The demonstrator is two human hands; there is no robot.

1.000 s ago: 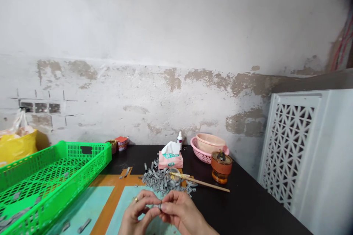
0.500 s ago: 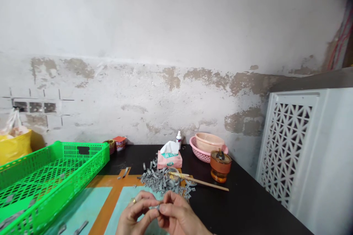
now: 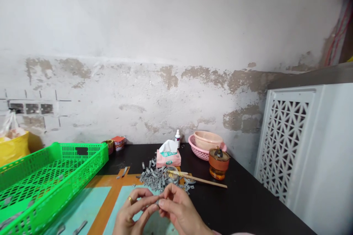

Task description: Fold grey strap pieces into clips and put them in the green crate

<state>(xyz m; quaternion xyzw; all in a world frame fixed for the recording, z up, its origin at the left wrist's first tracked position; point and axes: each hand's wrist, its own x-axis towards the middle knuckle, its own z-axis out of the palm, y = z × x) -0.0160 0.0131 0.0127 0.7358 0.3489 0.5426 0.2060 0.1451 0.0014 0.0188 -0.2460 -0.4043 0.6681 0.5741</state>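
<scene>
My left hand (image 3: 135, 209), with a ring on one finger, is closed in a pinch at the bottom middle. Its fingertips meet those of my right hand (image 3: 178, 209), which pinches from the other side. Between them a sliver of a small grey piece (image 3: 157, 202) shows; most of it is hidden by the fingers. Just beyond the hands lies a heap of small grey strips (image 3: 153, 179). A small round container (image 3: 171, 172) sits in the heap, and a wooden stick with a yellowish smeared end (image 3: 205, 181) rests across it.
On the left stands a green plastic crate (image 3: 82, 169) with a few grey strips inside. Behind the heap are a pink tissue pack (image 3: 168, 159) and a white bottle (image 3: 177, 139). Farther right sit pink basins (image 3: 208, 140) and an amber jar (image 3: 219, 163). A peeling wall (image 3: 138, 91) bounds the table.
Both hands have shifted slightly up and stay together at the small grey piece. The left fingers are a little more spread from the thumb. The whole view has moved slightly.
</scene>
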